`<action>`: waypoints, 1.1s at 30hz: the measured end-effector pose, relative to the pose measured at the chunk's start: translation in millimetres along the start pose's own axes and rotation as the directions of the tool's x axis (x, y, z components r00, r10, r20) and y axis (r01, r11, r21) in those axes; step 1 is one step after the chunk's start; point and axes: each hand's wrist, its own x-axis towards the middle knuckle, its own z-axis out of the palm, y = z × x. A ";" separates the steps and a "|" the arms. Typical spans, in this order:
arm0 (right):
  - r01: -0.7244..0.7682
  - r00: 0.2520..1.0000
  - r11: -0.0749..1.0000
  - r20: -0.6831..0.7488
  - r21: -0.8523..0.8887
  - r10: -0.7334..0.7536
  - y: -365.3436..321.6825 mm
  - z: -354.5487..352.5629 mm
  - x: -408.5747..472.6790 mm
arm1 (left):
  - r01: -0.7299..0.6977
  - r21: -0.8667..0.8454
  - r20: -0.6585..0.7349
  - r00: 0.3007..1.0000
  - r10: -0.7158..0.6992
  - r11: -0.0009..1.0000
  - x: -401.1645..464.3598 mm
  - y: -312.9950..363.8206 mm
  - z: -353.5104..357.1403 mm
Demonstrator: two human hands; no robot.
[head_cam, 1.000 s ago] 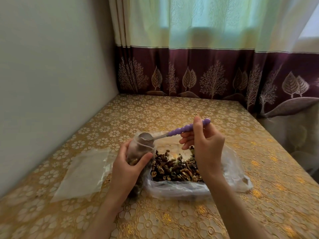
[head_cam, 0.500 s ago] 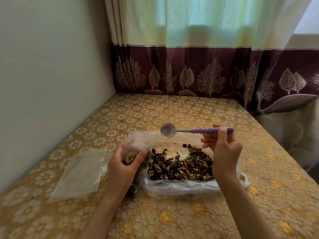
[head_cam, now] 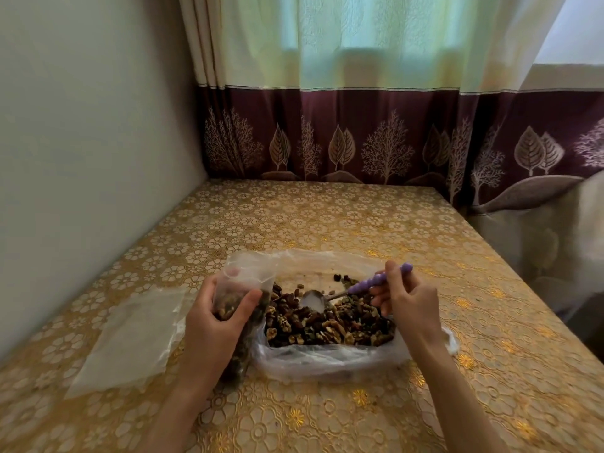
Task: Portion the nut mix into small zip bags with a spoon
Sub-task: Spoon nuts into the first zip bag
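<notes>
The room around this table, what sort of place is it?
Most likely a home, not a shop or factory: a long patterned curtain hangs over a window, and a gold floral tablecloth covers the table in the corner.

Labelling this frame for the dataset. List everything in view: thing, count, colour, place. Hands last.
nut mix: one heap, brown, inside the big bag at table centre
big bag: 1, clear plastic, lying open on the table
small zip bag: 1, clear, part filled with nuts, held upright left of the big bag
spoon: 1, metal bowl with purple handle, bowl down at the nut heap, looks empty
flat bag: 1, clear, empty, flat on the table at left
table: 1, gold floral cover
curtain: 1, pale green top, maroon band with tree print, behind the table
wall: 1, off-white, left side
left hand: grips the small zip bag
right hand: holds the spoon handle
</notes>
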 end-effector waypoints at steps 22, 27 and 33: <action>-0.091 0.996 0.990 -0.003 0.111 0.092 3.9 6.8 -2.2 | -0.006 0.006 0.013 1.000 0.006 1.000 0.4 2.7 1.5; -0.060 0.995 0.983 -0.066 0.176 0.073 0.6 7.8 -2.2 | 0.015 0.009 0.013 1.000 -0.015 1.000 2.5 1.0 1.0; -0.005 0.987 0.967 -0.153 0.255 0.046 -6.5 8.4 0.2 | 0.024 0.006 0.010 1.000 -0.024 1.000 2.2 -0.4 1.5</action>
